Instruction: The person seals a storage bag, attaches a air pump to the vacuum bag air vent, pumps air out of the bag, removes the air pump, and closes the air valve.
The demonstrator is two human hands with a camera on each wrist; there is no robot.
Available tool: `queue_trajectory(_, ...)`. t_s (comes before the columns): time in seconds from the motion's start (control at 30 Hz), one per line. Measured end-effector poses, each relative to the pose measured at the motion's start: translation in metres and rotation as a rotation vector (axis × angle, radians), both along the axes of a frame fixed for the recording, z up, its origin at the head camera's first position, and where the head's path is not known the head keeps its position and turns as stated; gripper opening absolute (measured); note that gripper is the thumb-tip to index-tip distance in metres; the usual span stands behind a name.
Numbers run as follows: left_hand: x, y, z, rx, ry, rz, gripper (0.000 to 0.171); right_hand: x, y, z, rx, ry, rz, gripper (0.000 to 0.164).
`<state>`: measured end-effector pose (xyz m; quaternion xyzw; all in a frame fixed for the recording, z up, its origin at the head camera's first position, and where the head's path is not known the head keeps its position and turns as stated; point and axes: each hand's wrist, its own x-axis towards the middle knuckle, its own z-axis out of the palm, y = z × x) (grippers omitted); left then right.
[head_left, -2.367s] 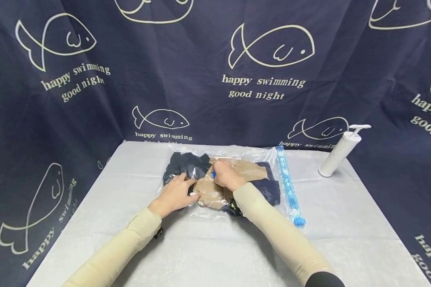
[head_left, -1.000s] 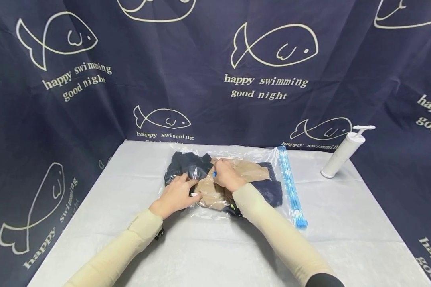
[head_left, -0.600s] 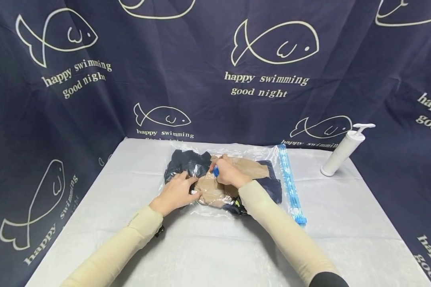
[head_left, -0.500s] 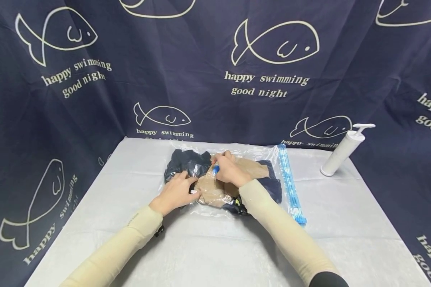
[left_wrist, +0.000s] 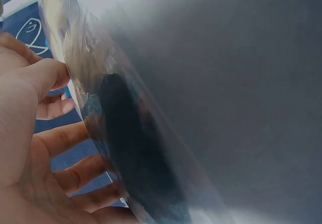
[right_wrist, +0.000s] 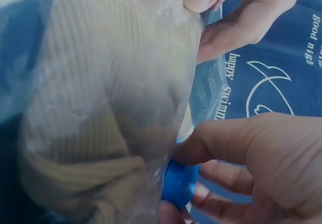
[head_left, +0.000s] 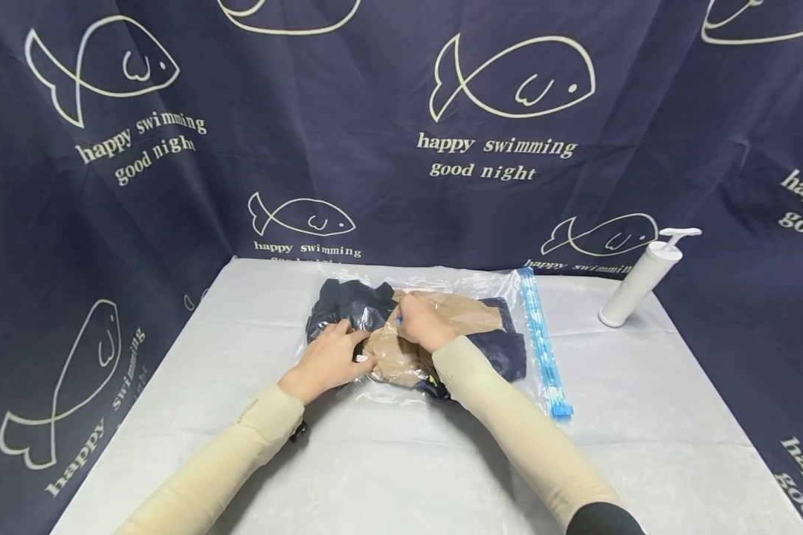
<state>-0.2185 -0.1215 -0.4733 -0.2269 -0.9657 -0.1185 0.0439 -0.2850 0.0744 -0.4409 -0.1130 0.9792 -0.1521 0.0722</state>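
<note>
A clear plastic vacuum storage bag [head_left: 442, 281] lies flat on the table, with a dark garment [head_left: 348, 303] at its left, a tan ribbed garment [head_left: 471, 315] in its middle and a navy garment [head_left: 502, 357] at its right. My left hand [head_left: 328, 362] rests on the bag's left half, fingers spread, thumb toward the middle. In the right wrist view, my right hand [right_wrist: 241, 158] pinches a round blue valve cap [right_wrist: 179, 183] on the bag between thumb and fingers. From the head view this hand [head_left: 424, 325] covers most of the cap.
A blue zip strip [head_left: 538, 342] runs down the bag's right edge, with a slider [head_left: 562, 412] at its near end. A white hand pump [head_left: 639, 286] stands at the back right of the white-covered table [head_left: 388, 468]. Dark fish-print cloth [head_left: 388, 148] hangs behind and at both sides.
Half a second ago my right hand was turned with its fingers further open, showing more of the blue cap. It has since turned back, covering it. My left hand has stayed put.
</note>
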Motion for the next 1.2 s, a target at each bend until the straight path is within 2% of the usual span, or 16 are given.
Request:
queue_trajectory(0.07,0.001,0.0,0.0,0.001,-0.01,0.001,0.061,0.001,0.001,-0.001,-0.005,0.001,0.039,0.016)
queue_trajectory(0.2,0.0,0.001,0.0,0.002,-0.001,0.0,0.061,0.005,0.004,0.002,-0.035,0.001,0.105,0.03)
queue_trajectory(0.37,0.0,0.001,0.001,-0.001,-0.013,-0.002,0.062,0.01,0.008,0.011,-0.046,-0.018,0.115,0.041)
queue_trajectory(0.43,0.0,0.001,0.001,-0.004,-0.02,-0.002,0.062,0.011,0.008,0.013,-0.053,-0.026,0.08,0.044)
queue_trajectory(0.57,0.0,0.0,-0.001,0.0,-0.006,-0.003,0.063,0.011,0.008,0.013,-0.06,-0.018,-0.046,0.044)
queue_trajectory(0.63,0.0,0.0,-0.001,0.001,-0.001,0.0,0.063,0.01,0.007,0.012,-0.058,-0.022,-0.101,0.036)
queue_trajectory(0.73,0.0,0.0,-0.001,-0.003,-0.002,0.003,0.063,0.006,0.004,0.009,-0.051,-0.032,-0.134,0.017)
queue_trajectory(1.0,0.002,0.002,-0.002,0.004,0.01,0.007,0.06,0.0,0.0,0.0,0.001,-0.027,-0.07,0.033)
queue_trajectory(1.2,0.002,0.002,-0.001,0.01,0.016,0.01,0.06,-0.003,0.002,0.0,-0.002,0.015,0.026,0.024)
